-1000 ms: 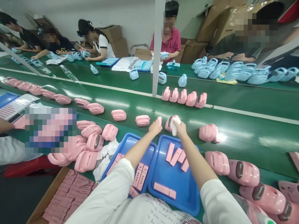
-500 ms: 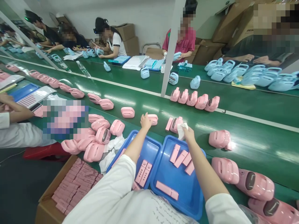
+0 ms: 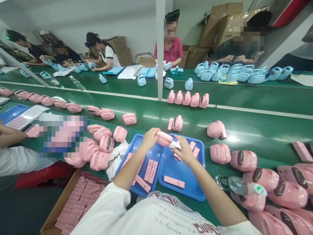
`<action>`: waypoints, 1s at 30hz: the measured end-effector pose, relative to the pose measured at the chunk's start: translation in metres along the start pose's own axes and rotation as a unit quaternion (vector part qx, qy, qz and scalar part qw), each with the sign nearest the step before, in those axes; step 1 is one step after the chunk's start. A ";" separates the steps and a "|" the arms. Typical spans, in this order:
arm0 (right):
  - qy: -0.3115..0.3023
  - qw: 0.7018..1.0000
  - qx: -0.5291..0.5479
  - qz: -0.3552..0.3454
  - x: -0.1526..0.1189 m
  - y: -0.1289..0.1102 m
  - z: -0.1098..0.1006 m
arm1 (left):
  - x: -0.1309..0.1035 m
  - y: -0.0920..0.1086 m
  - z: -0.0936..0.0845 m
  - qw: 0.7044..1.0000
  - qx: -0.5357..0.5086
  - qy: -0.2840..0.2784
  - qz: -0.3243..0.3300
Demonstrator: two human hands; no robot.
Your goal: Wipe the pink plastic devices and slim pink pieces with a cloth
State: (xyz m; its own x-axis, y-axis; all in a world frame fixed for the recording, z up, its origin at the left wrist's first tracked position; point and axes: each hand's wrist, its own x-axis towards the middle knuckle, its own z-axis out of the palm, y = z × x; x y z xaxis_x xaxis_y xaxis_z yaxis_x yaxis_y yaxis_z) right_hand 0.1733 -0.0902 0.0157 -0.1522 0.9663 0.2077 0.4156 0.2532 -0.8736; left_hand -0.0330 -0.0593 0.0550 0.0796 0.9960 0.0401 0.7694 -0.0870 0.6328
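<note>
My left hand (image 3: 150,138) is closed round one end of a rounded pink plastic casing (image 3: 164,138), held up over the gap between two blue trays. In my right hand (image 3: 184,150) a crumpled white cloth (image 3: 175,145) is pinched, its edge against or very close to the casing's right end. Below my hands, the left blue tray (image 3: 137,140) and the right blue tray (image 3: 168,171) hold several pink rectangular bars (image 3: 174,182). Just beyond them stands another pink casing (image 3: 177,123) with a pink bar (image 3: 170,124) beside it.
Pink casings lie in a pile (image 3: 100,160) to the left and in a group (image 3: 285,192) to the right, where a clear plastic bottle (image 3: 236,185) rests. A cardboard box (image 3: 52,209) of pink bars stands lower left. Co-workers sit across the green line (image 3: 137,107).
My left hand has lifted the pink casing from the line and brought it nearer me, over the trays. The right hand with the cloth has come in from the standing casing. The view has shifted right.
</note>
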 end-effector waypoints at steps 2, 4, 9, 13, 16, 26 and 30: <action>-0.030 0.998 -0.036 -0.032 -0.024 -0.015 -0.001 | -0.024 0.015 0.006 0.998 -0.024 -0.041 0.031; -0.020 0.998 -0.046 -0.022 -0.049 -0.023 -0.005 | -0.049 0.024 0.019 0.994 -0.088 -0.060 0.024; 0.026 0.999 0.016 0.039 -0.104 -0.023 -0.014 | -0.104 0.021 0.061 0.928 -0.316 -0.061 -0.188; 0.030 0.998 0.006 0.059 -0.114 -0.017 -0.004 | -0.138 0.011 0.082 0.896 -0.352 -0.113 -0.244; 0.014 0.999 -0.015 0.050 -0.093 -0.012 0.009 | -0.154 0.000 0.084 0.897 -0.338 -0.112 -0.261; -0.052 0.998 -0.033 0.030 0.062 0.017 0.077 | -0.176 -0.102 -0.003 0.942 0.091 0.013 -0.324; -0.067 0.994 -0.040 0.073 0.084 0.041 0.097 | -0.188 -0.142 -0.021 0.919 0.122 0.002 -0.376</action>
State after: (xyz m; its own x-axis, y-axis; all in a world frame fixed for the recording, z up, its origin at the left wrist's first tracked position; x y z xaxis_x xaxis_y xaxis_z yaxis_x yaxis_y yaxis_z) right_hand 0.0903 -0.0034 -0.0454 -0.2008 0.9795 0.0160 0.5113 0.1187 -0.8512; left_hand -0.1705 -0.2341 -0.0256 -0.5338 0.7766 -0.3345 0.7251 0.6239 0.2914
